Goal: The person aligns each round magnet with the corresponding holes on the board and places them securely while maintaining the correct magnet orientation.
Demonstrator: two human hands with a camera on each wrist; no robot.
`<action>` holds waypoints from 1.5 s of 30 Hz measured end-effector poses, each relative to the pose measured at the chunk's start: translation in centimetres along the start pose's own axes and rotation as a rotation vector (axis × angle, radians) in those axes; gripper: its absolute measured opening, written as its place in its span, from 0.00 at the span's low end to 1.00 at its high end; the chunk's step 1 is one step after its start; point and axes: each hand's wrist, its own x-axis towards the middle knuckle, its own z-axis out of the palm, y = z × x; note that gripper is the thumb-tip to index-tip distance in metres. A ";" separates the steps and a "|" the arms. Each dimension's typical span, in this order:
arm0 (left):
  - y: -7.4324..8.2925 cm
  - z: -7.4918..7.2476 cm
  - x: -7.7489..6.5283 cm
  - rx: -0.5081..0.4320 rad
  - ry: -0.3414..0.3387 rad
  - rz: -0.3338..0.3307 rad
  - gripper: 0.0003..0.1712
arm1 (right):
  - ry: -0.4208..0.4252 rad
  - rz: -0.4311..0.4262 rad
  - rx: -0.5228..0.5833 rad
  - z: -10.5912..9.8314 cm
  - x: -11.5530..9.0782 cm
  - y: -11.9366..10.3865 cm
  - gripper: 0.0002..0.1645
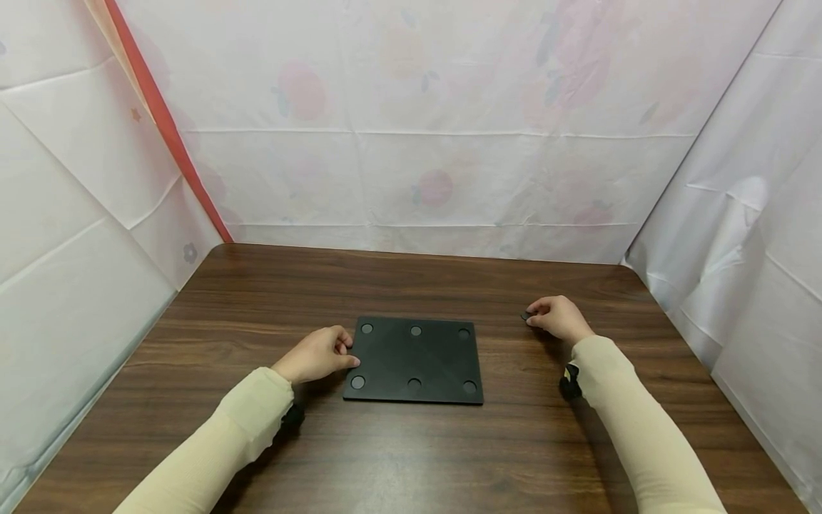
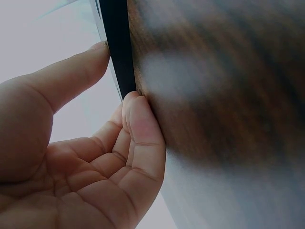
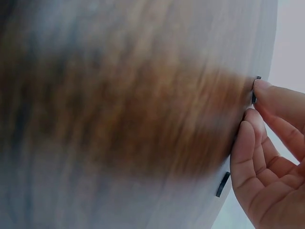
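Handling a small dark piece [image 1: 524, 315] while the board [image 1: 414, 359] is gripped at its left edge appears to be the step in hand. The left hand [image 1: 317, 353] pinches that edge between thumb and curled fingers; the right hand [image 1: 557, 318] pinches the piece at its fingertips, toward the far right corner of the surface [image 1: 270, 285] and well apart from the board. The next move likely calls for a steady left hand and a sure fingertip hold on so slight a piece. The board lies midway between the surface's left and right edges, clear of its far edge. It is thin, black and rectangular, with round marks [image 1: 367, 329] in two rows of three, some greyer; whether they are hollow or filled I cannot tell. The piece's shape is mostly hidden.
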 end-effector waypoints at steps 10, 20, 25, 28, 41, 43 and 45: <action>0.0 0.0 0.0 -0.003 -0.002 -0.001 0.17 | -0.004 0.004 0.015 -0.3 0.0 -0.2 0.13; 0.0 0.0 0.0 0.000 0.002 0.001 0.17 | -0.004 -0.003 -0.014 -0.2 -0.1 -0.2 0.11; 0.0 0.0 0.1 -0.002 -0.001 -0.002 0.17 | 0.005 -0.027 -0.058 -0.2 -0.2 -0.4 0.10; -0.1 0.0 0.1 0.002 -0.001 -0.001 0.17 | 0.011 -0.041 -0.077 -0.1 -0.2 -0.5 0.10; -0.2 0.0 0.0 -0.003 -0.004 0.008 0.18 | 0.011 -0.061 -0.090 0.0 -0.3 -0.6 0.11; -0.2 0.0 0.0 -0.004 -0.004 0.007 0.18 | 0.016 -0.065 -0.085 -0.1 -0.4 -0.7 0.11; -0.2 0.0 0.0 -0.003 -0.006 0.007 0.18 | 0.021 -0.063 -0.080 -0.1 -0.5 -0.8 0.11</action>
